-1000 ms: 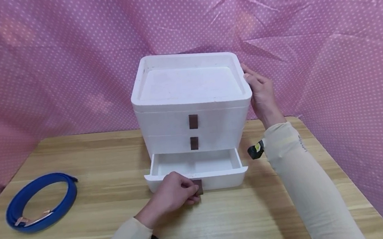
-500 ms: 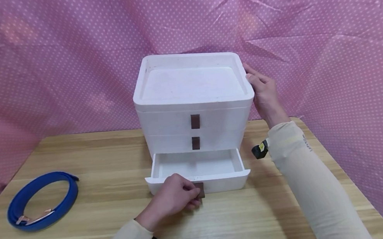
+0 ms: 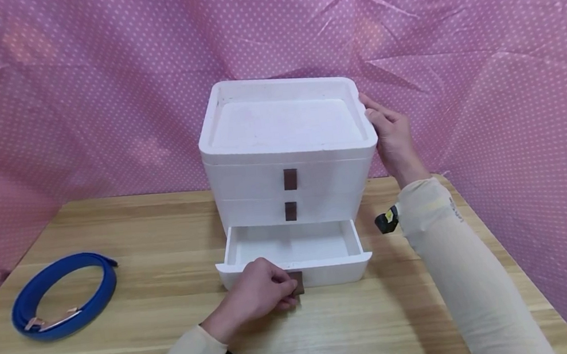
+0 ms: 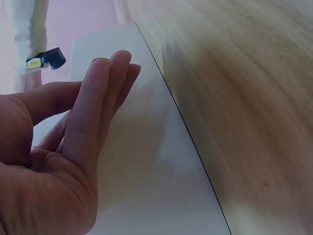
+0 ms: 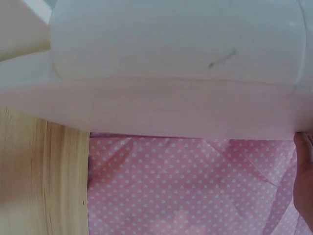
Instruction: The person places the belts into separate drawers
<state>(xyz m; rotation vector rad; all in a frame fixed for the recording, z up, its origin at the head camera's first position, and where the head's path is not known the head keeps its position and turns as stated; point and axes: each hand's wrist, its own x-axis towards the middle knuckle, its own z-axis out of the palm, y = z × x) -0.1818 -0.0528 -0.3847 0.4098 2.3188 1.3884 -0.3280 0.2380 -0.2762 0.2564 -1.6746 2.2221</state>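
A white drawer cabinet (image 3: pixel 289 156) with brown pull tabs stands on the table, its top a shallow recessed tray. The bottom drawer (image 3: pixel 290 242) is pulled out, and nothing lies on its visible floor. My left hand (image 3: pixel 259 289) pinches that drawer's brown tab (image 3: pixel 298 282) between thumb and fingers. In the left wrist view the drawer front (image 4: pixel 142 147) fills the space behind my fingers (image 4: pixel 90 112); the tab is hidden there. My right hand (image 3: pixel 392 136) presses on the cabinet's upper right side, thumb near the rim. The right wrist view shows the white side panel (image 5: pixel 181 44).
A coiled blue belt (image 3: pixel 65 298) with a metal buckle lies at the left of the wooden table (image 3: pixel 153 225). Pink dotted cloth (image 3: pixel 148 70) hangs behind and at both sides. The upper two drawers stay closed, with brown tabs (image 3: pixel 290 179).
The bottom drawer has come slightly farther out toward me, with my left hand on its tab. My right hand keeps its place on the cabinet's side. The head view has shifted a little.
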